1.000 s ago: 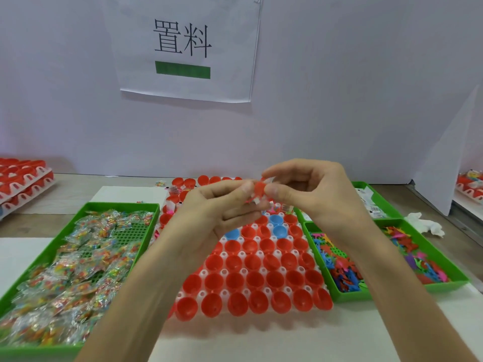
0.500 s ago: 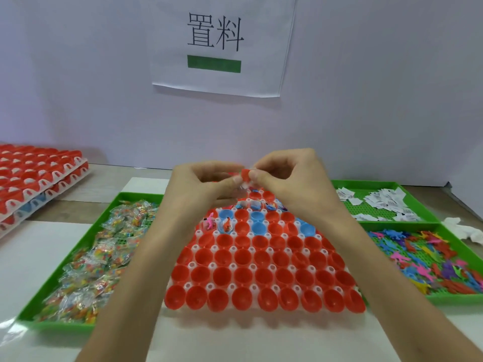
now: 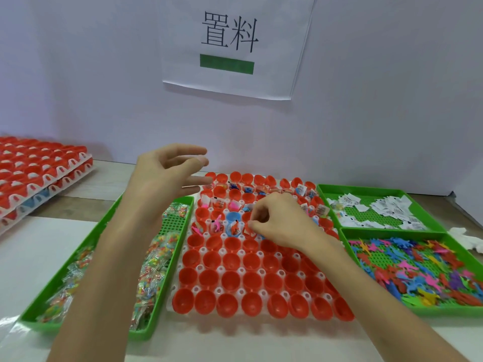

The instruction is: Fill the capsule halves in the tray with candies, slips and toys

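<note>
Right hand point(image 3: 277, 220) sets a piece mid-tray; left hand point(image 3: 167, 173) hovers free.

The right fingers are curled, tips pinched at a half in the middle of the tray point(image 3: 204, 249); whether they grip a piece I cannot tell. The left fingers are loosely spread, holding nothing, above the far left corner. To do it well, probably press the piece fully down without tipping neighbours. The far rows of halves point(image 3: 230, 279) hold slips and toys; the near rows look empty. The left bin point(image 3: 109, 220) holds candies point(image 3: 156, 246), the far right bin point(image 3: 366, 189) slips point(image 3: 389, 209), the near right bin point(image 3: 392, 231) toys point(image 3: 418, 270).
</note>
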Motion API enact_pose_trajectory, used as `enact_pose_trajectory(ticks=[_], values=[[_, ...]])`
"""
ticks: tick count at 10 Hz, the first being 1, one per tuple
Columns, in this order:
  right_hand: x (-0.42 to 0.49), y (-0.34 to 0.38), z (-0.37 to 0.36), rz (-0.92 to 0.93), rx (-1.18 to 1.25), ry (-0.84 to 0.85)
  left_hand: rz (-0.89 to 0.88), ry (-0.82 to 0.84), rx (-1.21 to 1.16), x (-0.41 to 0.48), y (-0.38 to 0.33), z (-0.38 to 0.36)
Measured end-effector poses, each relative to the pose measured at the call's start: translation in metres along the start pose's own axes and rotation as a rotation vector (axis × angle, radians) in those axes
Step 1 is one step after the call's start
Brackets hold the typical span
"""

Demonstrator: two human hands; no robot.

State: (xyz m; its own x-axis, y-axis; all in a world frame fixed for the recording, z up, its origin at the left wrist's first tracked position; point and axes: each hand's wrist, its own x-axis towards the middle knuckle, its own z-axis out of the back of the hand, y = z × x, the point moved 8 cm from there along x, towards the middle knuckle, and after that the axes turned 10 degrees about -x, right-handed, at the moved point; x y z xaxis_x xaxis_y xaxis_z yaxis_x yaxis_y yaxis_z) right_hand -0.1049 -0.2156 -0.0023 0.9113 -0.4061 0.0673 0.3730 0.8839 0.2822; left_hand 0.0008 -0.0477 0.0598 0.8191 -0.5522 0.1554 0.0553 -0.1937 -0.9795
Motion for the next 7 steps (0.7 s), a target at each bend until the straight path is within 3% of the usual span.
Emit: enact_pose_trajectory(ticks=[3, 6, 7], values=[[0.011, 0.006, -0.001, -0.038, -0.110, 0.014, -0.030, 0.018, -0.014, 0.001, -0.001, -0.001], [-0.012, 0.008, 0.013, 0.022, -0.139, -0.103, -0.053, 0.027, -0.013, 0.004, 0.001, 0.001], [-0.025, 0.000, 0.050, 0.002, 0.086, -0.292, -0.033, -0.011, -0.015, 0.001, -0.001, 0.003]])
